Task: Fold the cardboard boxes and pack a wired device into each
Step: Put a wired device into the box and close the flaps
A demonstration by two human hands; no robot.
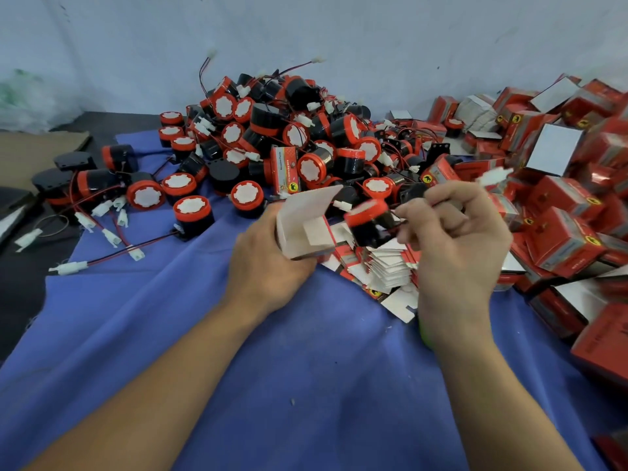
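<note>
My left hand grips a small folded cardboard box, its white inside and open top flap facing right. My right hand holds a round black device with a red cap just beside the box's opening, its wire and white plug trailing up past my fingers. The device is blurred. A big pile of the same red-and-black wired devices lies behind my hands. A stack of flat unfolded boxes lies under my right hand.
Finished red boxes are heaped along the right side. A blue cloth covers the table. Loose devices with white plugs are scattered at the left. A sheet of brown cardboard lies far left, a wall behind.
</note>
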